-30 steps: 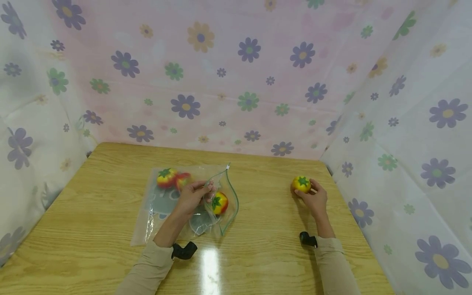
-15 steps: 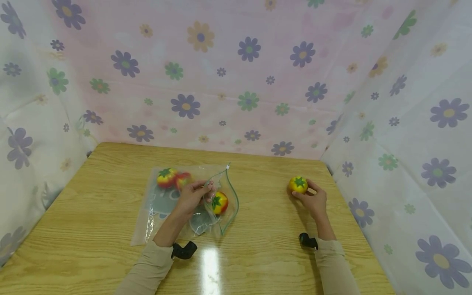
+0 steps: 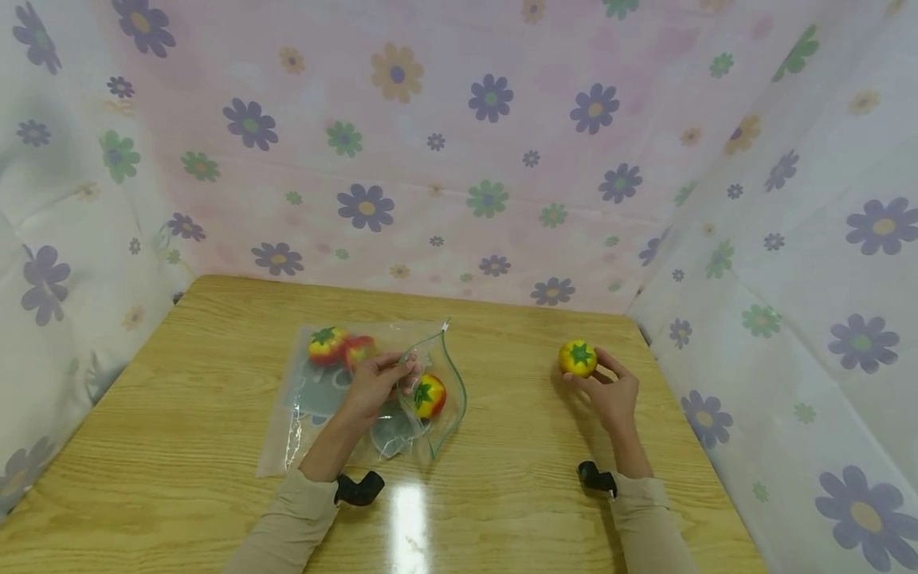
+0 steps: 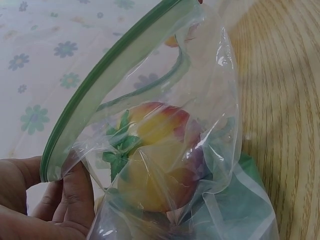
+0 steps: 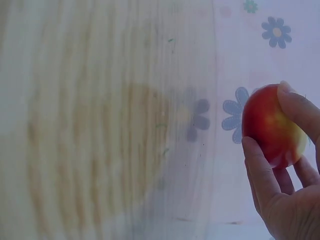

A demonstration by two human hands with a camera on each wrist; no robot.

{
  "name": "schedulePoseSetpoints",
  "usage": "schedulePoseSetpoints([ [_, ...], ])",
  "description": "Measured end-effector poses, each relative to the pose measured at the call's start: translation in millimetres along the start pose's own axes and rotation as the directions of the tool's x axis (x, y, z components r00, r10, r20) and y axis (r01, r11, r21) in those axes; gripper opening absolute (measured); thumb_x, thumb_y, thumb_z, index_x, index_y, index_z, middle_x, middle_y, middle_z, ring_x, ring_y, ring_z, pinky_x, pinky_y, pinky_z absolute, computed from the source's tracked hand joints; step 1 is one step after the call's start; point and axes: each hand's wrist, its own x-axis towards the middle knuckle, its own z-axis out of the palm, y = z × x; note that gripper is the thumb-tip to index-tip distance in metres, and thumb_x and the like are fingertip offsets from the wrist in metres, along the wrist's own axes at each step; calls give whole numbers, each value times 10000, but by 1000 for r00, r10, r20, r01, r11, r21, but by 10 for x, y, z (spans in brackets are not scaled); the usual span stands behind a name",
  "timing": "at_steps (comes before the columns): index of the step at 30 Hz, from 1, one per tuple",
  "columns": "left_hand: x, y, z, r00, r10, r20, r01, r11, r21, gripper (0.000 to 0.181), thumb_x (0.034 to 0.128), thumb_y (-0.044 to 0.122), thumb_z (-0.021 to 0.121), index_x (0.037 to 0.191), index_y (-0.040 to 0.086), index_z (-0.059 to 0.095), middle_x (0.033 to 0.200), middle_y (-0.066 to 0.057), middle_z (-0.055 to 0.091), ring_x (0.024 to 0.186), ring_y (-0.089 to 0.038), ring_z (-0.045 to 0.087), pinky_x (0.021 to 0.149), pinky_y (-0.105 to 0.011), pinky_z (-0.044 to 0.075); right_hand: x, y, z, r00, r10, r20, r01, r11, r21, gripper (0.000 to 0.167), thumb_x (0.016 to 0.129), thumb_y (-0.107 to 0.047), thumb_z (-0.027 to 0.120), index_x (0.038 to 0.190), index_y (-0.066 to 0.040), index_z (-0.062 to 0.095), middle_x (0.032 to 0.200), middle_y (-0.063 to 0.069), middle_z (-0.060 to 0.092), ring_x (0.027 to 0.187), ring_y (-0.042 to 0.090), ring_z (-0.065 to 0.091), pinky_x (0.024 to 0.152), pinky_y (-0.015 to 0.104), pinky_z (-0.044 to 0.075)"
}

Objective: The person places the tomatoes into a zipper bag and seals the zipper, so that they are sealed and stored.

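A clear zip bag (image 3: 280, 446) with a green-edged mouth lies on the table at centre left. My left hand (image 3: 369, 389) pinches the rim of its gaping mouth between thumb and fingers, as the left wrist view shows. One yellow-and-red toy tomato (image 3: 430, 396) with green leaves sits inside near the mouth. Two more toy tomatoes (image 3: 327, 345) lie deeper in the bag, one partly behind my left hand. On the right, my right hand (image 3: 613, 395) holds another toy tomato (image 3: 578, 359) in its fingertips, leaves facing up. Its red underside shows in the right wrist view.
The wooden table (image 3: 502, 494) runs back to a flowered cloth (image 3: 445, 175), which also hangs on both sides. A white slider (image 3: 445, 327) sits at the far end of the bag's green zip. Black wrist mounts (image 3: 360, 488) stick out from both sleeves.
The right hand has moved slightly left with its toy tomato, a little closer to the bag. The left hand and bag stay in place; the head view has shifted slightly.
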Motion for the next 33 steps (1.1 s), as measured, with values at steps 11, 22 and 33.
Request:
schedulePoseSetpoints([
  [11,-2,3,-1,1000,-2,-13,2,1000,1,330,1021,131,638,1270,-86,642,865,58,745,679,-49,645,633,-180,546,-153,-247,47,1000,-12,27,11,999,50,727,751,29,883,1408,37,570,1301,167,529,962,131,655,729,153,583],
  [22,-9,-1,-5,1000,-5,-18,5,1000,7,321,1012,147,656,1249,-71,657,866,65,750,681,-47,646,635,-183,536,-112,-70,109,997,-13,77,7,997,75,753,763,21,878,1442,-24,556,1325,108,519,978,45,661,790,170,584],
  [33,8,-11,-2,1000,-13,-27,13,1000,-18,317,1018,109,637,1276,-76,647,849,73,749,686,-33,659,626,-169,542,-204,-99,194,990,-30,137,19,997,81,703,798,35,844,1437,-19,555,1351,143,514,1033,106,656,813,184,587],
])
